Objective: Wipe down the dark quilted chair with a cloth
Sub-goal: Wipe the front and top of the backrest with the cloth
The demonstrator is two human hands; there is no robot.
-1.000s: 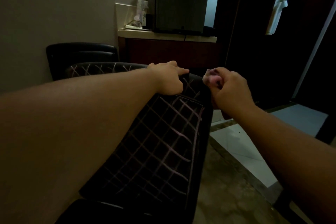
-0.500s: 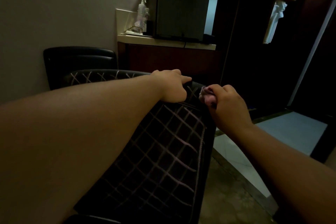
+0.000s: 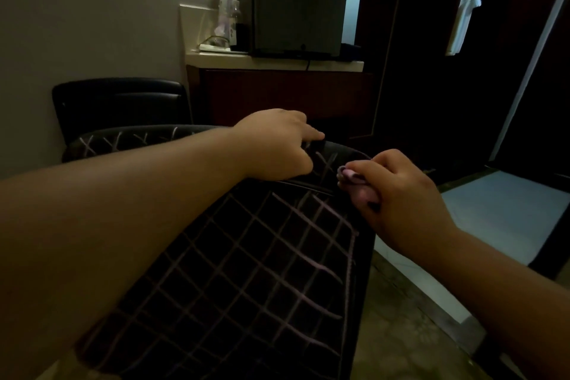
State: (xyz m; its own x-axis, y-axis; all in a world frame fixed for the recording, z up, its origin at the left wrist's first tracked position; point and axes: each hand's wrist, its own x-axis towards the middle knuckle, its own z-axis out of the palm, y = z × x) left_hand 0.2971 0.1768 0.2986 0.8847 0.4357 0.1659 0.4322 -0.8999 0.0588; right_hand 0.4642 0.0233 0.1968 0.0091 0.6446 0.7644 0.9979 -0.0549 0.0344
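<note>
Dim room, seen from the head, looking down over two bare arms.

Dark quilted chair [image 3: 246,256] low and in the middle, back panel up close, black with thin pale lines crossing into squares. Rounded top edge of the chair running from left to right under both hands.

Left hand [image 3: 277,145] on the top edge of the chair, fingers curled over it and gripping, one finger pointing out to the right. Long left arm stretched across the left side of the chair back.

Right hand [image 3: 398,194] at the top right corner of the chair, fingers curled tight round a small bunched cloth [image 3: 357,185]. Cloth pale pink, poking out past the fingers, pressed against the right edge of the chair back. Left and right hands near each other but apart.

Behind the chair, a second black chair [image 3: 120,102] with a smooth back, close to the grey wall [image 3: 77,25].

Further back, a pale counter [image 3: 274,60] on a dark red cabinet. On the counter, a spray bottle [image 3: 227,12] by the wall and a big dark box-like thing [image 3: 299,0] next to it. What the box is: cannot tell.

Far right, something white [image 3: 467,12] hanging from a rail in a dark closet. Pale floor tiles [image 3: 499,213] below the right arm.
</note>
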